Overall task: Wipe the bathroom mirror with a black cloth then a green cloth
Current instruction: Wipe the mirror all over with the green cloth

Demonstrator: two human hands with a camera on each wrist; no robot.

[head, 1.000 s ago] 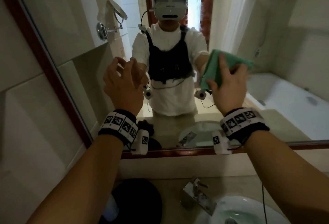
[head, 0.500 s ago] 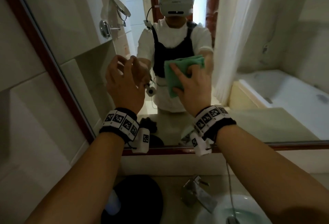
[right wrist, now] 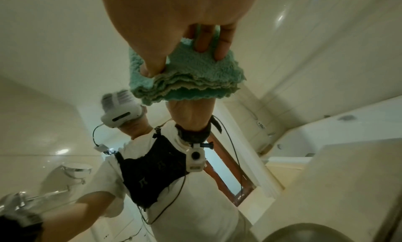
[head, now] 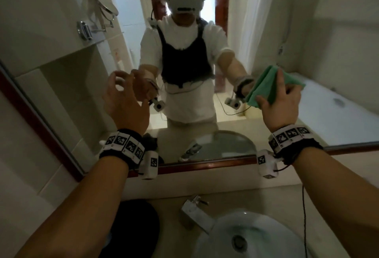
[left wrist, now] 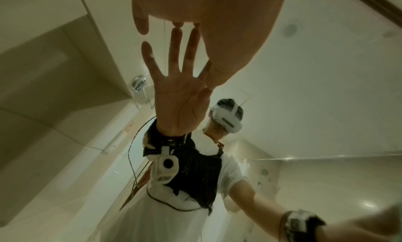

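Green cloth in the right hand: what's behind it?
The green cloth is pressed flat on the mirror by the right hand. The glass directly behind it is covered, so its cleanliness cannot be seen.

At 12 o'clock the left hand (left wrist: 208, 13) fills the top of the left wrist view, its fingers (left wrist: 141, 22) straight and spread, 2 fingertips touching the mirror (left wrist: 326, 73) and meeting their own reflection. The reflected palm runs down through the centre, fingers apart. Below it, toward 6 o'clock, the glass shows the wrist camera and a person in a white shirt, a dark chest harness and a white headset. At 9 o'clock a chrome wall fitting is reflected. At 4 o'clock the other forearm, with a wristband, reaches toward the frame edge, blurred.
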